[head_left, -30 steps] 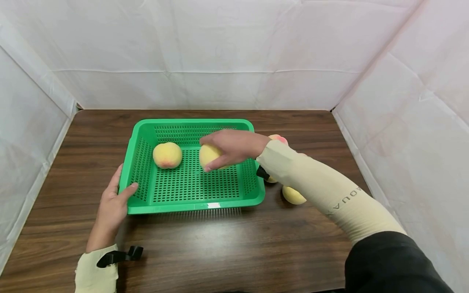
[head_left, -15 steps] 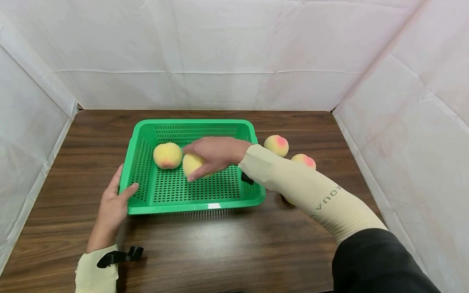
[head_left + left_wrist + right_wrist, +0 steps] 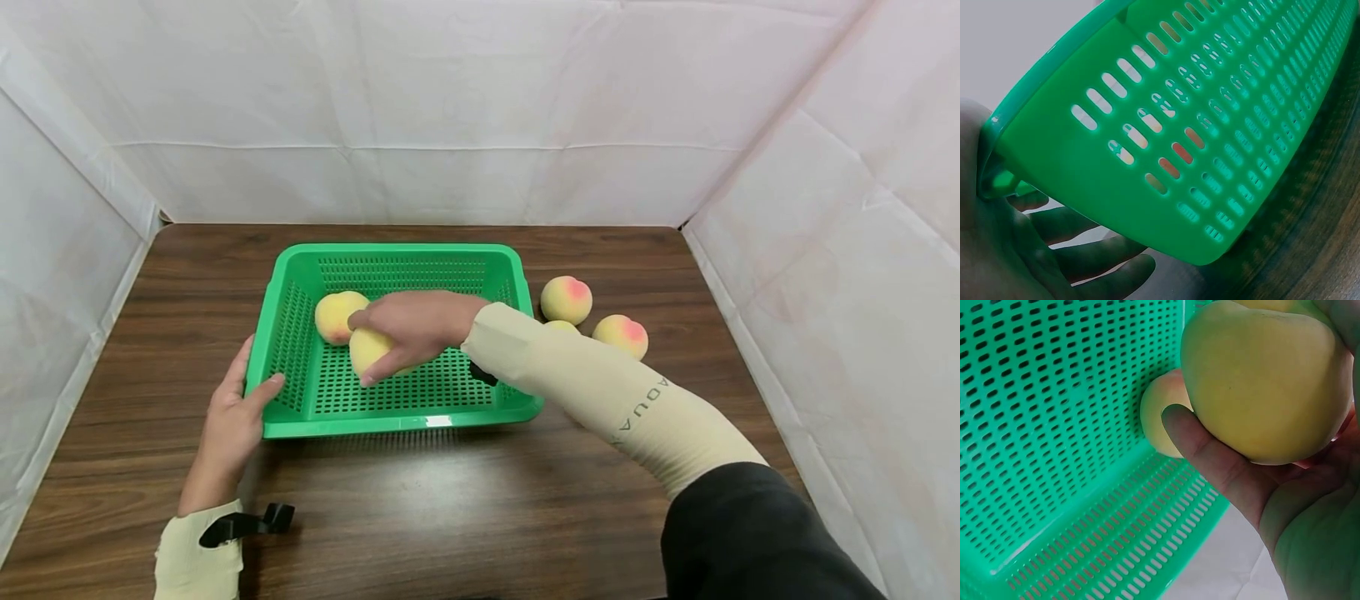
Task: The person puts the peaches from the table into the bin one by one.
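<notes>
A green perforated plastic basket (image 3: 405,423) stands on the table. My left hand (image 3: 234,417) grips its left side, thumb over the rim and fingers along the outer wall; the left wrist view shows those fingers (image 3: 1094,257) against the outside. Inside the basket, my right hand (image 3: 420,327) holds a yellow peach (image 3: 367,352), which the right wrist view shows large, the thumb (image 3: 1210,459) curved round the held peach (image 3: 1266,387). Another peach (image 3: 336,312) sits near the basket's left wall, just beyond the held one. Most of the held fruit's far side is hidden by the hand.
Right of the basket lie a pink-tipped peach (image 3: 566,300), a second one (image 3: 621,335) and part of a third (image 3: 562,326), mostly hidden by the right sleeve (image 3: 592,375). White sheet walls (image 3: 450,108) border the dark wooden table (image 3: 420,517) at the back and sides.
My right hand has carried the held peach leftward and slightly nearer, to beside the peach in the basket. More of the peaches on the right now show. The left hand and basket stay put.
</notes>
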Tool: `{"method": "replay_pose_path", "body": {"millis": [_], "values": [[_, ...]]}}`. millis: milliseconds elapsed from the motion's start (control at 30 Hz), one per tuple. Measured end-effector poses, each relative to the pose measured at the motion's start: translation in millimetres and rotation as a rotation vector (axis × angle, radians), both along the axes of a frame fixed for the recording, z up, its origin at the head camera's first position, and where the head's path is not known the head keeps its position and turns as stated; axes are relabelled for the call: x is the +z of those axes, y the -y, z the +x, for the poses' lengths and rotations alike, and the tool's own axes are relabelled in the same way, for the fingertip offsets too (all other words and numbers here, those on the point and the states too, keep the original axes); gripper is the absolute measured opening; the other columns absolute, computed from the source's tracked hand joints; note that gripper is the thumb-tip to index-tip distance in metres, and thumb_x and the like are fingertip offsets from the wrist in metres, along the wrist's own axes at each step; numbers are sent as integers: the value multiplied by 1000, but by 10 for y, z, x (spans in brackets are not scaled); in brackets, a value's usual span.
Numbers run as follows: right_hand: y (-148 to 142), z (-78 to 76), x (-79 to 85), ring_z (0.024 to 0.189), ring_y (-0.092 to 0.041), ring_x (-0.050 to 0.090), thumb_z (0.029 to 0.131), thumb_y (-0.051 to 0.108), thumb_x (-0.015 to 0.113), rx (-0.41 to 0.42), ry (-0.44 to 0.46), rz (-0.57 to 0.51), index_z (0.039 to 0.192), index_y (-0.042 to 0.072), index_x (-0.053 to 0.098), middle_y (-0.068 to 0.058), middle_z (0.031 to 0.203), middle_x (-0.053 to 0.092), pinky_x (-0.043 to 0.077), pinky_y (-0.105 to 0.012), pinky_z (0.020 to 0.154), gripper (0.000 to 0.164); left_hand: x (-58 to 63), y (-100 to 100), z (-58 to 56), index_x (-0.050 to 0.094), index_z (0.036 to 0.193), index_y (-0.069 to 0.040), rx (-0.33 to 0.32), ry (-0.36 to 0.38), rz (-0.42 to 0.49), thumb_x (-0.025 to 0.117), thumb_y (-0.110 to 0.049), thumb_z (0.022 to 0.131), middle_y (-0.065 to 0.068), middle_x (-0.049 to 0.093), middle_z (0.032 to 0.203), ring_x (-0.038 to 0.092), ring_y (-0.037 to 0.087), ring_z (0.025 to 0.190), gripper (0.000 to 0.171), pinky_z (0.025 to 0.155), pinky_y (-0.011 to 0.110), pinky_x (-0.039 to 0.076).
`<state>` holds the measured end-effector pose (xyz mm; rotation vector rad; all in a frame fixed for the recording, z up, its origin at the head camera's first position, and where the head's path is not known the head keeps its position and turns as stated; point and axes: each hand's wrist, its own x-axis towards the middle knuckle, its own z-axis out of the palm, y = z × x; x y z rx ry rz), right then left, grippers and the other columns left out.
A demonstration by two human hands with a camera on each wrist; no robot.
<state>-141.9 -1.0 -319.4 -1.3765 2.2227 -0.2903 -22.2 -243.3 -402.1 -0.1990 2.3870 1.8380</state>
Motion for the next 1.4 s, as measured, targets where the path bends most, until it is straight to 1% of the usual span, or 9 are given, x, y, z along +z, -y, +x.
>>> {"method": "replay_pose_path", "body": {"millis": [133, 267, 333, 467, 567, 700, 900, 1200, 1400], "values": [[99, 8, -17, 90, -10, 50, 87, 56, 62, 16, 13, 17, 132, 15, 49, 4, 100, 55, 43, -24, 75, 62, 5, -1, -5, 9, 153, -33, 5, 2, 0, 44, -24, 104, 13, 17, 157, 23, 27, 135, 61, 107, 54, 23], [194, 11, -60, 90, -10, 50, 87, 57, 61, 40, 4, 44, 139, 12, 45, 4, 102, 54, 43, -23, 77, 70, 6, -1, -7, 9, 153, -32, 7, -2, 1, 44, -23, 104, 13, 16, 157, 22, 28, 136, 62, 106, 59, 21], [236, 17, -80, 88, -9, 50, 88, 56, 61, 50, 4, 49, 137, 10, 45, 4, 99, 55, 43, -23, 76, 69, 5, -1, -7, 9, 153, -32, 5, -6, -1, 44, -23, 104, 13, 17, 157, 22, 28, 136, 62, 106, 59, 21], [304, 39, -122, 83, -9, 51, 88, 55, 61, 65, 17, 43, 122, 11, 50, 4, 93, 56, 43, -23, 74, 57, 7, 0, -4, 9, 153, -32, 4, -4, -1, 44, -24, 104, 13, 18, 157, 23, 27, 136, 62, 107, 58, 22], [349, 59, -150, 83, -9, 51, 87, 56, 62, 64, 24, 55, 117, 14, 50, 4, 93, 56, 43, -23, 73, 53, 8, 1, -2, 10, 153, -33, 5, 2, -1, 45, -25, 103, 12, 19, 156, 25, 27, 135, 61, 107, 56, 22], [394, 80, -175, 85, -8, 51, 86, 57, 62, 60, 19, 72, 115, 15, 51, 6, 95, 56, 44, -24, 74, 52, 6, 2, -9, 10, 153, -34, 4, 3, -7, 45, -27, 103, 13, 20, 156, 26, 27, 134, 61, 107, 55, 24], [422, 92, -201, 85, -8, 51, 86, 57, 63, 62, 17, 79, 110, 16, 52, 6, 94, 56, 44, -25, 74, 49, -3, -3, -23, 11, 153, -34, 2, 2, -17, 46, -29, 103, 13, 20, 156, 25, 28, 134, 62, 105, 58, 23], [478, 108, -242, 87, -8, 51, 86, 58, 62, 80, 10, 92, 112, 16, 52, 6, 95, 55, 44, -24, 75, 51, -2, 5, -9, 11, 153, -35, 5, 10, -3, 45, -28, 103, 12, 21, 156, 26, 26, 134, 61, 107, 53, 24], [534, 126, -307, 88, -8, 50, 85, 59, 63, 79, 7, 103, 115, 15, 51, 6, 96, 55, 44, -25, 76, 54, -3, 7, -7, 10, 153, -35, 0, 10, -1, 45, -27, 103, 12, 20, 156, 25, 27, 135, 61, 107, 57, 23]]}}
